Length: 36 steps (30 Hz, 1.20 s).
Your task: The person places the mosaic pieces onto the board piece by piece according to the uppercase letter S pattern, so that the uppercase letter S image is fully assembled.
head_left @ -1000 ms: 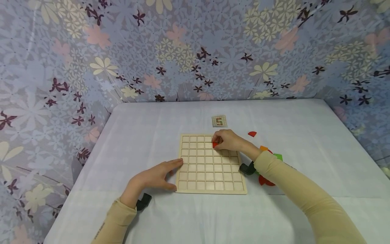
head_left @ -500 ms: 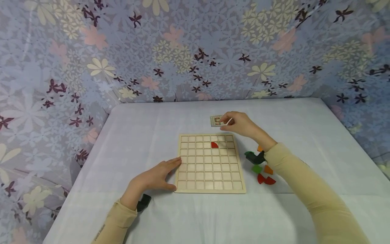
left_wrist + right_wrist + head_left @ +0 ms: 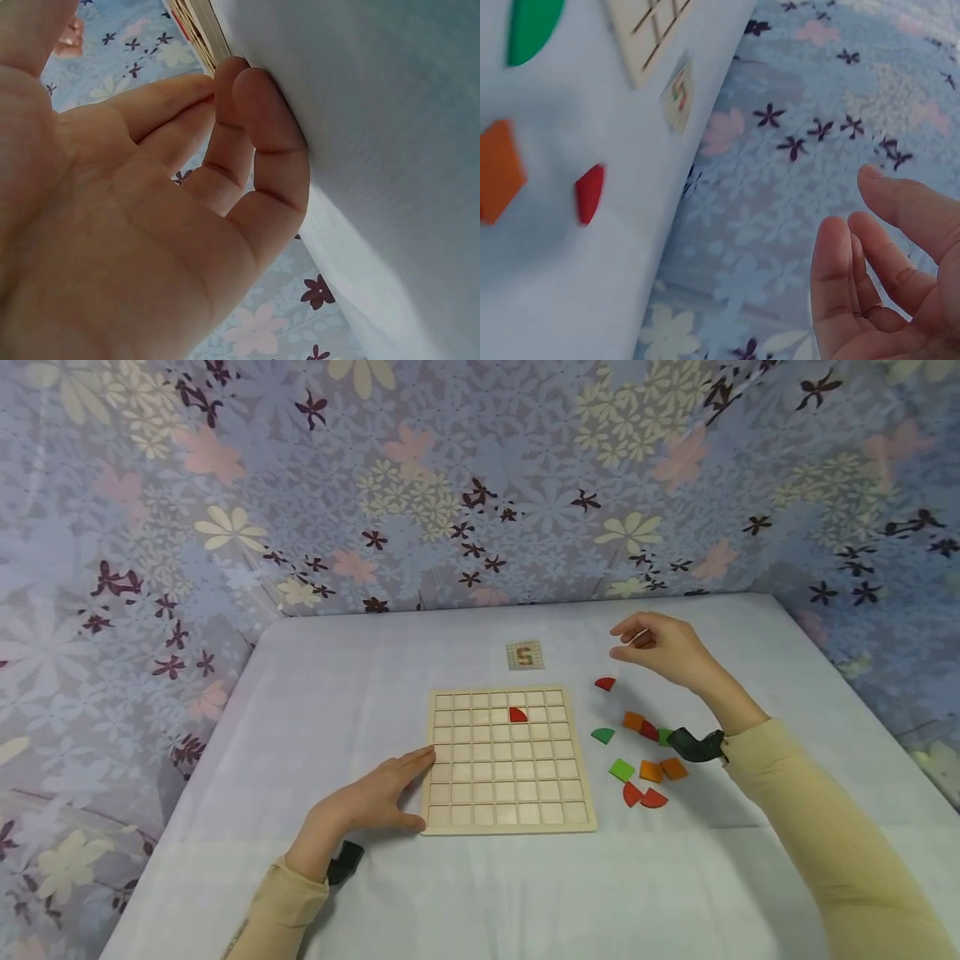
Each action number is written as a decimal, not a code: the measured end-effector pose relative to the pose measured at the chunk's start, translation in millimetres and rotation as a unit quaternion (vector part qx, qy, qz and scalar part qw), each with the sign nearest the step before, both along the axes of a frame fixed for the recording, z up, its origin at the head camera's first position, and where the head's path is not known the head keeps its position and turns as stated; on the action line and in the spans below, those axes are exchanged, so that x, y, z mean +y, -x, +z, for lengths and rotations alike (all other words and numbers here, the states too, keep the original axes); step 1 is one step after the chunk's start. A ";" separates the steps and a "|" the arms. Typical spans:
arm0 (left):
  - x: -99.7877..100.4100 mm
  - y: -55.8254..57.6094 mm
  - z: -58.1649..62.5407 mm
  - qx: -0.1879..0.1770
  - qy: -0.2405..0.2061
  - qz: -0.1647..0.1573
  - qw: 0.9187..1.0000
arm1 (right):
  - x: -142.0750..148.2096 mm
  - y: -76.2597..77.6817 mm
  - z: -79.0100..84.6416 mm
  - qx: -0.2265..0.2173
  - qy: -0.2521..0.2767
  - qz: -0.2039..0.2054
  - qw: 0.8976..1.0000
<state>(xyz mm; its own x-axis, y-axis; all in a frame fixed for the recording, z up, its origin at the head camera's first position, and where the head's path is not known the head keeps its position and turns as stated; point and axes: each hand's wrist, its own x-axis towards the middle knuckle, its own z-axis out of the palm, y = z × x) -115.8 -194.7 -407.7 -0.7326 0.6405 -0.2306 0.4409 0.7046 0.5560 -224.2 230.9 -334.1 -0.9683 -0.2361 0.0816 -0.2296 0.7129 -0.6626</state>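
Left hand (image 3: 375,795) lay spread against the left edge of the grid board (image 3: 506,793); right hand (image 3: 666,647) hovered beyond its far-right corner, grip spread, holding nothing. Red quarter-circle (image 3: 517,715) lay on the board, seating unclear. Judged risk: a left-hand nudge could shift board and piece.

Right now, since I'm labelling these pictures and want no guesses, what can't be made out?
Head: part of a green piece, hidden by the black wrist device.
Head: the card's exact cell pattern, too small.
Right wrist: the rest of the board, cut off by the top edge.
Left wrist: the board's individual squares, seen too edge-on.
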 end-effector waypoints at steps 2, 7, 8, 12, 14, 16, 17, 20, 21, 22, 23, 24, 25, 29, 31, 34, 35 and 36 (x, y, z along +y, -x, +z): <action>0.1 -0.7 0.9 0.001 0.000 -0.003 1.000 | 7.2 -3.7 -2.1 -0.003 0.001 -0.007 1.000; 0.3 -0.5 1.1 0.011 -0.002 -0.013 1.000 | 19.0 -13.0 -8.4 -0.019 -0.002 -0.014 1.000; 0.3 -0.5 1.1 0.012 -0.003 -0.015 1.000 | 20.8 -14.5 -10.4 -0.021 -0.005 -0.014 1.000; 0.8 -0.4 1.6 0.010 -0.005 -0.018 1.000 | 27.8 -20.0 -21.6 -0.029 -0.016 -0.002 0.999; 1.3 -0.5 2.1 0.008 -0.006 -0.018 1.000 | 30.6 -22.3 -28.7 -0.031 -0.025 0.008 0.999; 1.9 -0.7 2.8 0.005 -0.006 -0.017 1.000 | 32.8 -24.0 -36.6 -0.036 -0.034 0.016 0.999; 1.9 -0.8 3.0 0.005 -0.005 -0.017 1.000 | 33.5 -24.9 -40.4 -0.040 -0.037 0.020 0.998; 2.3 -1.6 4.3 0.002 -0.002 -0.014 1.000 | 34.2 -27.5 -50.9 -0.055 -0.041 0.027 0.997; 2.2 -1.9 4.7 0.001 0.000 -0.013 1.000 | 34.2 -28.1 -54.1 -0.063 -0.041 0.028 0.997; 2.0 -2.1 5.1 0.001 0.000 -0.011 1.000 | 33.6 -28.4 -57.0 -0.069 -0.041 0.030 0.996; 1.5 -2.3 5.4 0.002 0.001 -0.010 1.000 | 33.1 -28.5 -59.8 -0.075 -0.042 0.031 0.996; 1.3 -2.3 5.7 0.001 0.000 -0.009 1.000 | 35.4 -25.9 -67.4 -0.077 -0.043 0.034 0.996; 0.9 -2.3 5.8 0.001 0.000 -0.008 1.000 | 34.8 -26.1 -70.0 -0.079 -0.046 0.035 0.995; -0.1 -1.8 4.7 0.000 -0.002 -0.008 1.000 | 33.3 -27.5 -78.4 -0.086 -0.061 0.038 0.994; 0.3 -1.7 3.8 -0.003 -0.003 -0.008 1.000 | 29.7 -31.0 -76.6 -0.093 -0.070 0.035 0.993; 0.5 -1.5 2.3 -0.004 -0.005 -0.009 1.000 | 29.2 -31.4 -80.3 -0.095 -0.082 0.032 0.992; 0.5 -1.5 1.9 -0.004 -0.005 -0.010 1.000 | 29.2 -31.4 -81.2 -0.094 -0.084 0.033 0.992; 0.6 -1.5 1.6 -0.005 -0.006 -0.010 1.000 | 29.1 -31.4 -81.9 -0.092 -0.086 0.034 0.991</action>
